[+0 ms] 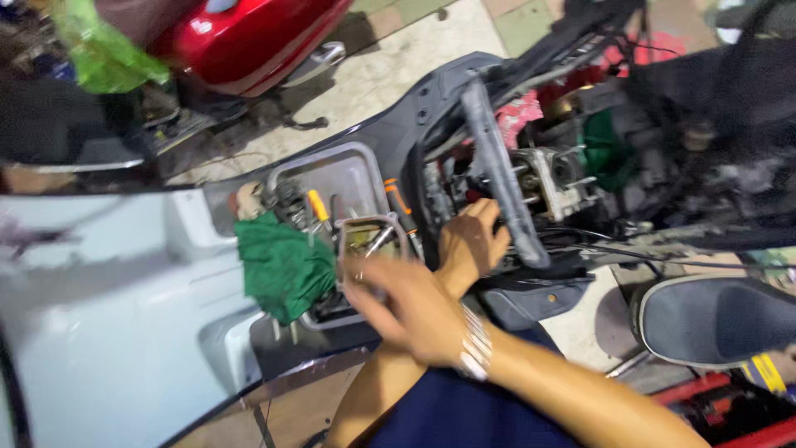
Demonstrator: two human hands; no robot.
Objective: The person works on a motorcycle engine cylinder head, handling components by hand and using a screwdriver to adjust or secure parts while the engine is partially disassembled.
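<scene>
My arms are crossed over a stripped scooter. My right hand (396, 300), with a metal bracelet on its wrist, is blurred and hovers with fingers spread over a small grey tray (347, 235) of metal bits; nothing shows in its fingers. This small tray sits in a larger grey tool tray (352, 170) holding orange-handled tools (318, 205) and a green rag (282, 265). My left hand (471, 245) reaches under the right arm, and its fingers curl against the black frame next to a dark slanted bar (502, 182). Whether it grips anything is hidden.
The exposed engine parts and cables (555, 178) lie right of the bar. A white body panel (99, 315) fills the left side, a red scooter (249, 41) stands at the back, and a dark seat (721, 319) is at the right. Tiled floor lies beyond.
</scene>
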